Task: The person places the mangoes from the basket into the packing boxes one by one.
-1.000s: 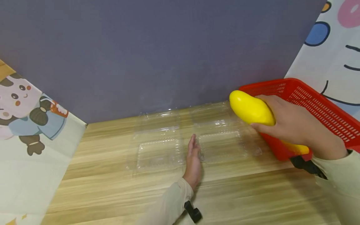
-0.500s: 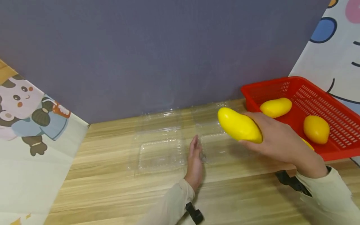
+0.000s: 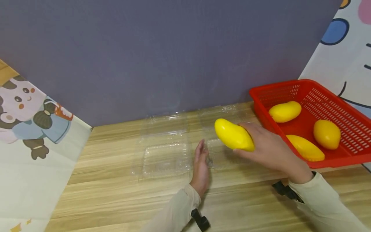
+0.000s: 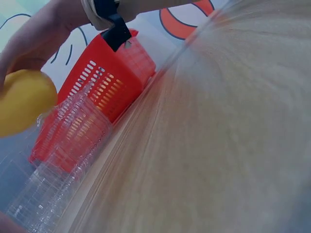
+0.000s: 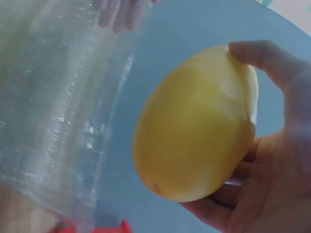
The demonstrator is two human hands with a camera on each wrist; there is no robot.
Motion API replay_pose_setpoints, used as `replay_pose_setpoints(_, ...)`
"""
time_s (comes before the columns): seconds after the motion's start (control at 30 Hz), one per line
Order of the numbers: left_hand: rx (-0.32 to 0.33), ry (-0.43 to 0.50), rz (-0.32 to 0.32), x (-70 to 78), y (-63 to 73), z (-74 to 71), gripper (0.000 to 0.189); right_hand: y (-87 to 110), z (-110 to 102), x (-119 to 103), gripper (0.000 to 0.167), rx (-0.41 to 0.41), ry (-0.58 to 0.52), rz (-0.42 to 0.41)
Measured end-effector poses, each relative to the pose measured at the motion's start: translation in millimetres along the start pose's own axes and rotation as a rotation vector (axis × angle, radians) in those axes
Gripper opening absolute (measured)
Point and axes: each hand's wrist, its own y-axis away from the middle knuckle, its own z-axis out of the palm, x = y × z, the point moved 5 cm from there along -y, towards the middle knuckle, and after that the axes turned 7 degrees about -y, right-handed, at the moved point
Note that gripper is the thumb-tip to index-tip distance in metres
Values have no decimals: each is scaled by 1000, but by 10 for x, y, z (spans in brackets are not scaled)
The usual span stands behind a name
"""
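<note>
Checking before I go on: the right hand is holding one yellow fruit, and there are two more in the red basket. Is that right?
The basket count is wrong: the head view shows three yellow fruits in the red basket. The right hand is indeed holding one yellow fruit.

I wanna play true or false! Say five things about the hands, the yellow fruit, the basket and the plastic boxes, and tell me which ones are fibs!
1. The right hand holds a fruit. True.
2. The basket is blue. False: it is red.
3. Three yellow fruits lie in the basket. True.
4. The left hand holds a fruit too. False: it holds no fruit.
5. You can see the wooden table through the plastic boxes. True.
</note>
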Motion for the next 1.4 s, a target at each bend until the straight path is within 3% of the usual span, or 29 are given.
replay_pose_setpoints(0.4,-14,-20,-22,6,17,10,56,-51,233,37,79,32,0,19)
replay_pose_setpoints(1.4,10,50,-16,8,-16,7,56,-97,683,-44,77,-63,31,70)
